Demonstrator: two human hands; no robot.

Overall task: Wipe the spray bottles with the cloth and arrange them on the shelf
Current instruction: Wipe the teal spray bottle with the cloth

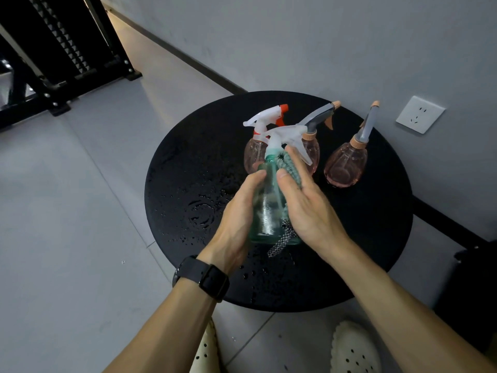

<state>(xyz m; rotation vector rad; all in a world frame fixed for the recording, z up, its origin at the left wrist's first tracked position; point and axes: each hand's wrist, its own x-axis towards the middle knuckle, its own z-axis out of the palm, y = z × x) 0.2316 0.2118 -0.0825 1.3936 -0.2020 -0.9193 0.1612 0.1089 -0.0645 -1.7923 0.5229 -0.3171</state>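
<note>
Dim indoor light, warm strip glowing on the floor (122, 44) top left, glints on the wet table (188, 211), wide-angle bending at edges

Glossy clear green plastic bottle (267, 208), ribbed knit cloth (289, 165), matt black table (376, 238) (water-beaded)

A clear green plastic spray bottle with a white trigger head (269, 200) is held tilted above the round black table (371, 238), a teal ribbed cloth (291, 168) against its neck; three pink translucent spray bottles (345, 164) stand behind it on that table
</note>
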